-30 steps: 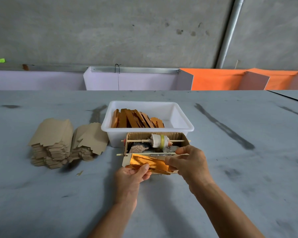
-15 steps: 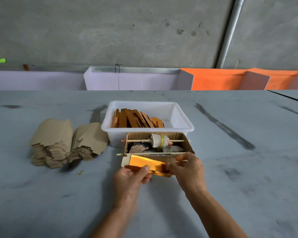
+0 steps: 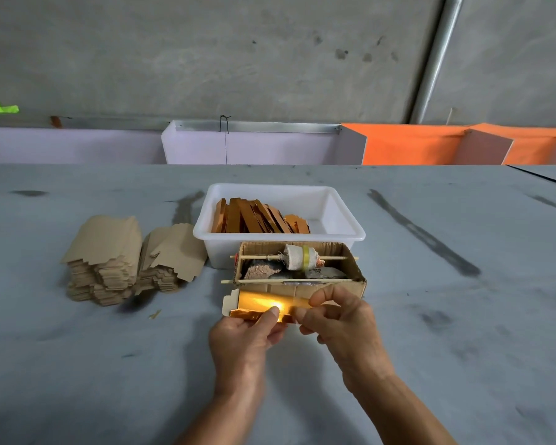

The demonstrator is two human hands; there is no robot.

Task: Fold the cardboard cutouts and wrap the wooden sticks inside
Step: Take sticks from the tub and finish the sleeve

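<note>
A gold-foil cardboard cutout point(image 3: 258, 304) is held just in front of an open brown cardboard box point(image 3: 341, 285). My left hand point(image 3: 241, 342) grips its lower left edge, thumb pressed on the shiny face. My right hand point(image 3: 341, 319) pinches its right end between thumb and fingers. The cutout is partly folded, its white tab sticking out at the left. Two thin wooden sticks point(image 3: 270, 257) lie across the box, one carrying a white roll with yellow tape point(image 3: 300, 257). Whether a stick lies inside the cutout is hidden.
A white plastic tub point(image 3: 334, 216) behind the box holds several folded gold pieces point(image 3: 257, 216). Two stacks of flat brown cutouts point(image 3: 109, 258) lie at the left on the grey table. White and orange bins stand along the far wall.
Both hands have drawn the cutout lower and closer to the box front. Its gold face has turned up toward me, and my right fingers have shifted along its right end.
</note>
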